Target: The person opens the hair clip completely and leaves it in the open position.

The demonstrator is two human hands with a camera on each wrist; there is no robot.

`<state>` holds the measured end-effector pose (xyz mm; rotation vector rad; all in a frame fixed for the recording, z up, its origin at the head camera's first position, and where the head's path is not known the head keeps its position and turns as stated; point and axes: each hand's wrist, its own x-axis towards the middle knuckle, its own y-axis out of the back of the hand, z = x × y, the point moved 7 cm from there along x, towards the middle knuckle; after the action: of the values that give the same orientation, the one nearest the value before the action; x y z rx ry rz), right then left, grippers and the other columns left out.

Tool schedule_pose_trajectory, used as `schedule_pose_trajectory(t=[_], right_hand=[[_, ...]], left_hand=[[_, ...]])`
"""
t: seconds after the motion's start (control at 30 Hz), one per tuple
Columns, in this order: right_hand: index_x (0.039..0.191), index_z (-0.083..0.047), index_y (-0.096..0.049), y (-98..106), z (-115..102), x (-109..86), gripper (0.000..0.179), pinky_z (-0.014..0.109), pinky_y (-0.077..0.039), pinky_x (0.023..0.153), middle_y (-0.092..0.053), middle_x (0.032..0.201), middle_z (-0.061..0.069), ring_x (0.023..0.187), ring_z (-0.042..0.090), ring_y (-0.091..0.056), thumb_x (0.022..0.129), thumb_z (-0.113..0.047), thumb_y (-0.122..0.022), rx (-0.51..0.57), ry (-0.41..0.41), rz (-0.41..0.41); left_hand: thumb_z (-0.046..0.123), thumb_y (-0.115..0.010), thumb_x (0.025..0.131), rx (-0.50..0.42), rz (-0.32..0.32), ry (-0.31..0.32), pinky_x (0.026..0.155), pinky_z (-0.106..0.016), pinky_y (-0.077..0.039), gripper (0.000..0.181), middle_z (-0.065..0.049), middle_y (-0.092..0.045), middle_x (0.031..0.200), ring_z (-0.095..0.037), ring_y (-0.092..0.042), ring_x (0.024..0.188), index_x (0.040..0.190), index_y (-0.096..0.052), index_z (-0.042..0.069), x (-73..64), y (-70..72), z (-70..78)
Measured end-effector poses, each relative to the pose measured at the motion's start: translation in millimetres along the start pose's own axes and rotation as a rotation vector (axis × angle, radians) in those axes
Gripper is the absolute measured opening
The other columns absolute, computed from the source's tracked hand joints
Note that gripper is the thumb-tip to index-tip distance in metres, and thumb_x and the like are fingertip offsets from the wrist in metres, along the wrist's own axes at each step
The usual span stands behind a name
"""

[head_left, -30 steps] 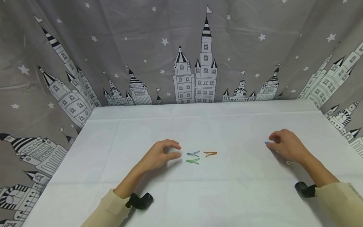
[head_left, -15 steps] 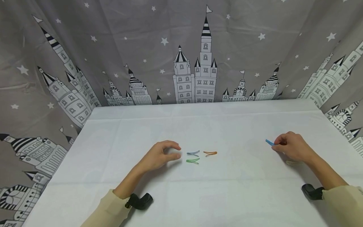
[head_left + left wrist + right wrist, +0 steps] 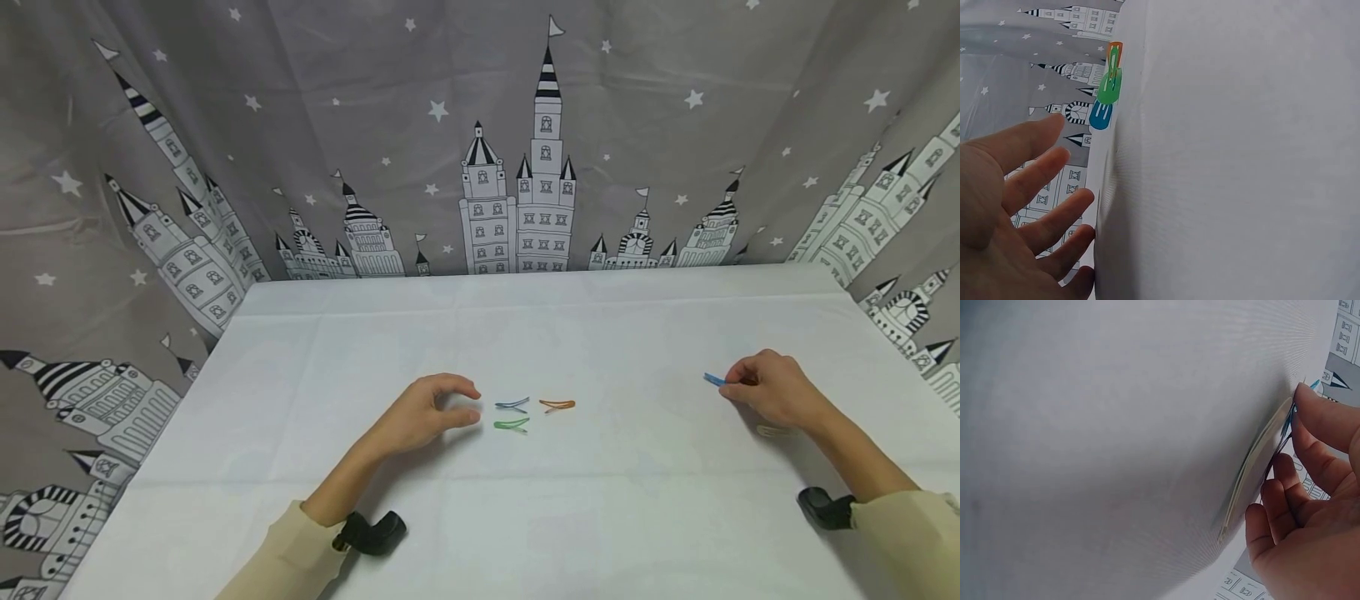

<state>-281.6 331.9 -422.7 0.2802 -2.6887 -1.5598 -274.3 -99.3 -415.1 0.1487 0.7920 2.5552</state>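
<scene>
My right hand pinches a blue hair clip between thumb and fingertips; one end points left past the fingers, and the rest is mostly hidden by them. In the right wrist view, a thin dark edge shows beneath the fingertips. Under the right wrist a pale cream hair clip lies on the white cloth. My left hand hovers with relaxed, parted fingers and nothing between them. Just right of its fingertips lie a blue-grey hair clip, a green hair clip and an orange hair clip.
White cloth covers the table, with faint fold lines across it. Behind and along the sides hangs a grey curtain printed with castles and stars. A black wrist mount sits on the left forearm, another black mount on the right.
My right hand has shifted slightly right and towards me, and more of the pinched blue hair clip now shows. The left hand and the clips beside it stay in place.
</scene>
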Motion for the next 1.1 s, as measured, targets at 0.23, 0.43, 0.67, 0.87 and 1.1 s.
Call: schedule_pose_trajectory(t=[0.23, 0.43, 0.67, 0.87, 1.1], right_hand=[[0.083, 0.004, -0.067, -0.4, -0.8, -0.4, 0.009, 0.038, -0.038, 0.067, -0.054, 0.08, 0.007, 0.083, 0.029, -0.044, 0.088, -0.003, -0.069, 0.0, 0.021, -0.003], [0.083, 0.003, -0.067, -0.8, -2.2, -0.5, 0.008, 0.038, -0.039, 0.068, -0.056, 0.081, 0.008, 0.084, 0.029, -0.046, 0.089, -0.002, -0.068, -0.006, 0.04, 0.009], [0.09, 0.008, -0.066, 1.7, -1.6, -2.3, 0.014, 0.038, -0.04, 0.065, -0.055, 0.082, 0.011, 0.078, 0.026, -0.047, 0.095, -0.006, -0.063, -0.013, 0.023, 0.037], [0.096, 0.01, -0.064, 4.5, -0.7, -3.9, 0.015, 0.04, -0.042, 0.066, -0.059, 0.084, 0.013, 0.076, 0.027, -0.05, 0.095, -0.005, -0.062, -0.019, -0.004, 0.066], [0.1, 0.011, -0.063, 3.5, -2.9, -4.3, 0.016, 0.043, -0.046, 0.069, -0.062, 0.088, 0.017, 0.078, 0.029, -0.054, 0.095, -0.004, -0.061, -0.004, -0.002, 0.086]], left_hand=[[0.018, -0.076, 0.087, -0.003, -0.001, 0.0, 0.111, -0.052, -0.029, 0.025, -0.01, -0.064, 0.124, -0.032, -0.049, 0.128, 0.108, -0.072, 0.006, 0.4, -0.4, -2.4], [0.018, -0.076, 0.087, -0.003, -0.002, -0.007, 0.11, -0.052, -0.03, 0.025, -0.011, -0.064, 0.124, -0.033, -0.049, 0.128, 0.109, -0.072, 0.005, -0.3, -0.2, -2.6], [0.017, -0.076, 0.087, 0.004, -0.002, -0.011, 0.111, -0.05, -0.03, 0.025, -0.008, -0.064, 0.123, -0.03, -0.049, 0.128, 0.109, -0.072, 0.006, -0.5, 0.3, -1.1], [0.017, -0.076, 0.087, 0.006, 0.002, -0.026, 0.11, -0.051, -0.031, 0.025, -0.007, -0.065, 0.123, -0.031, -0.05, 0.127, 0.109, -0.072, 0.006, -0.8, 0.6, -1.2], [0.017, -0.076, 0.087, -0.002, 0.003, -0.017, 0.11, -0.05, -0.031, 0.024, -0.006, -0.065, 0.122, -0.03, -0.05, 0.127, 0.109, -0.073, 0.007, -0.7, 0.8, -1.8]])
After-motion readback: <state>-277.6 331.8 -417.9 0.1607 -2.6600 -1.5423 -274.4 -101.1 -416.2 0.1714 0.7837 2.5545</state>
